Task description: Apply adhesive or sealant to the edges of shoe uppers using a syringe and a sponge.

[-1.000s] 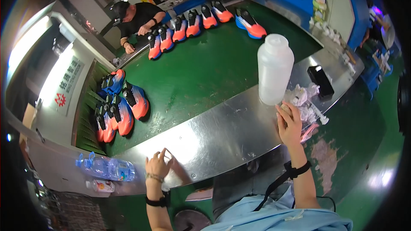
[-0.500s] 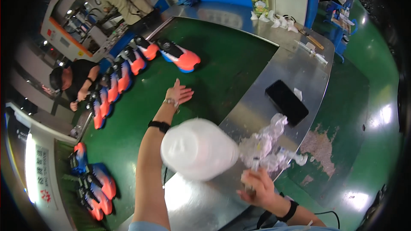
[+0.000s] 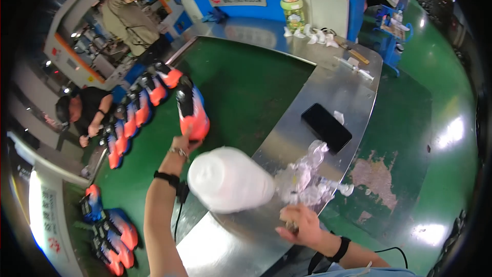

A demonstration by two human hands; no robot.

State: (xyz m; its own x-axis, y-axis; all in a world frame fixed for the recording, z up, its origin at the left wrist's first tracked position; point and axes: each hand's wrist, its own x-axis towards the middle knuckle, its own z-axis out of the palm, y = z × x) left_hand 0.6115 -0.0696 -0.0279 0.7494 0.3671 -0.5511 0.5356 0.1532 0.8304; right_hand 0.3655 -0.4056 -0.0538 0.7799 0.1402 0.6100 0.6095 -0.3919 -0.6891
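A sports shoe (image 3: 192, 110), coral at the toe with blue and black uppers, lies on the green surface, its toe toward me. My left hand (image 3: 187, 142) has its fingers on that toe, gripping it; part of the hand is hidden. Just right of that wrist stands a big white plastic bottle (image 3: 230, 179), seen from above. My right hand (image 3: 302, 225) is closed by the metal edge, its fingers curled round something small I cannot make out. Beyond it lies a heap of crumpled clear plastic (image 3: 305, 177).
More such shoes (image 3: 136, 107) form a row at the left, with several others (image 3: 110, 231) nearer. On the metal ledge lie a black phone (image 3: 326, 128), a syringe (image 3: 354, 67) and a green bottle (image 3: 293, 13). Two people work at the far left, a third at the far right.
My left hand has reached the lone shoe and taken its toe. That shoe has swung from pointing right to pointing toward me. The right hand stays closed near the ledge.
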